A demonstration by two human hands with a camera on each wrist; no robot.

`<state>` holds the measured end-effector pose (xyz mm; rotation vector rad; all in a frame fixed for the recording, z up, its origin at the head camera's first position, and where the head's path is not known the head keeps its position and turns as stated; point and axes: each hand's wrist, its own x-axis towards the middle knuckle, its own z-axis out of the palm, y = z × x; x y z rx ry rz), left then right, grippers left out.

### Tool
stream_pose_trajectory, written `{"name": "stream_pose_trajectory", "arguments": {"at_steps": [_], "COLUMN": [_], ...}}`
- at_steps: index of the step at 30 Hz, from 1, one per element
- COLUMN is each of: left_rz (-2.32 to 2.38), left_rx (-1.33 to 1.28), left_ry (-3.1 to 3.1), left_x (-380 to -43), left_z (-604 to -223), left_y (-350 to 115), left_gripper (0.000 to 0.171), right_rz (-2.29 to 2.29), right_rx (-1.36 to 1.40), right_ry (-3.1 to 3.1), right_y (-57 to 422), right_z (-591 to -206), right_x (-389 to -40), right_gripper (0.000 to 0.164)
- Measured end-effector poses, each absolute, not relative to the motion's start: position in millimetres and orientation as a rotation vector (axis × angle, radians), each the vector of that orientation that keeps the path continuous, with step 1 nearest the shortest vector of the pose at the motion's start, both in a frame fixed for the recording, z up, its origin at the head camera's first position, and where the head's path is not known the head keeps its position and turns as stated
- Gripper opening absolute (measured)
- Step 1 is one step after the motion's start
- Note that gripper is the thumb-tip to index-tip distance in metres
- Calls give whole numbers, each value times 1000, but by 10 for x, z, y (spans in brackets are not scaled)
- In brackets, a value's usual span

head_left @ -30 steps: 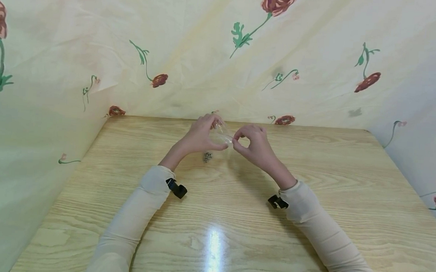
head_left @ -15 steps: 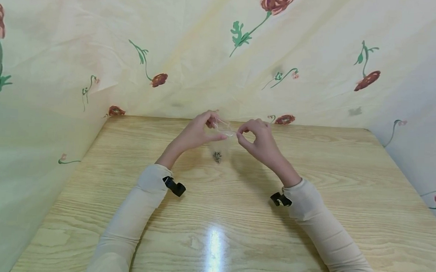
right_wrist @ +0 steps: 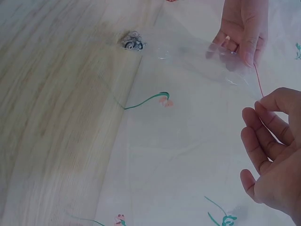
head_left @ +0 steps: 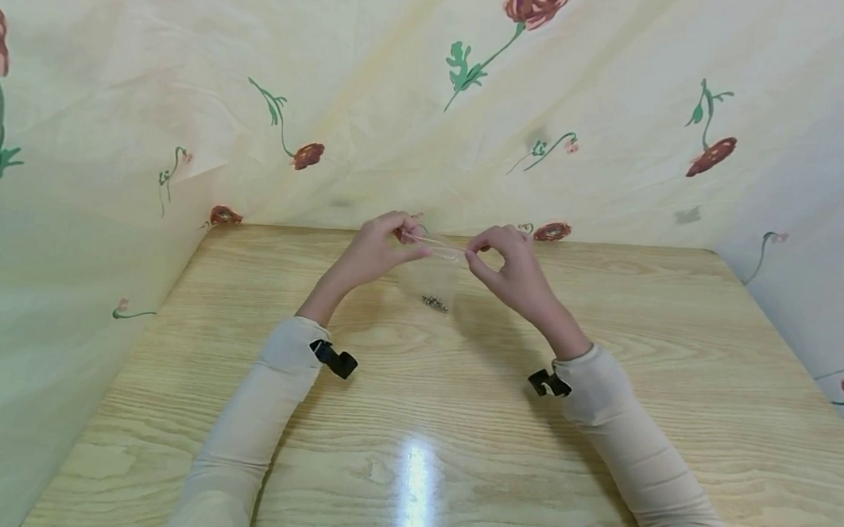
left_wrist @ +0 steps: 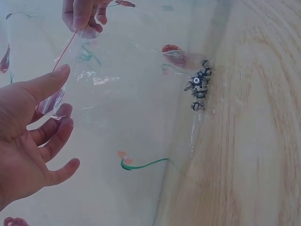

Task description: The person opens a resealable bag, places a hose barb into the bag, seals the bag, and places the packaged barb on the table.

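A clear zip bag (head_left: 421, 278) with a red line along its mouth hangs between my two hands above the table. My left hand (head_left: 374, 251) pinches its upper left corner between thumb and fingers. The upper right corner is pinched by the thumb and forefinger of my right hand (head_left: 513, 270). At the bottom of the bag lie several small metal screws (left_wrist: 198, 84), some with dark rings, bunched together. In the right wrist view, the screws (right_wrist: 132, 41) sit at the far end of the bag. The mouth is stretched into a narrow line.
Beneath the hands is a light wood-grain table (head_left: 415, 390) with a bright light reflection near its front. A pale cloth (head_left: 373, 94) printed with red flowers hangs behind and at the sides. Each sleeve carries a black strap mount (head_left: 334, 360) at the wrist.
My hands have drawn apart and risen slightly, pulling the bag's mouth from a wide gap to a nearly straight line. The screws have moved right and spread along the bottom.
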<state>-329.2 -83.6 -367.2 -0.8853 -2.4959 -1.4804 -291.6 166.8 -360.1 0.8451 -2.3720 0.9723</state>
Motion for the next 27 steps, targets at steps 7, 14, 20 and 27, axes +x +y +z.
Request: {"name": "stream_pose_trajectory", "arguments": {"at_steps": [7, 14, 20, 27], "left_rz": [-1503, -1521, -1495, -1368], "left_rx": [-895, -944, -1010, -1053], "left_ry": [-2460, -2481, -2474, -2461], "left_x": [-3286, -3242, -3204, -3134], "left_z": [-3657, -3596, -3553, -3501], "left_y": [-878, -889, -863, -775], "left_gripper": [14, 11, 10, 17], "right_rz": [961, 935, 929, 937], "right_rx": [858, 905, 934, 983], "right_ry": [-2372, -2401, -2409, -2414], "right_y": [1711, 1718, 1680, 1624], "right_z": [-3573, -3568, -3605, -3656], "right_x": [-2942, -2962, -2954, -2942], "right_gripper": [5, 8, 9, 9]}}
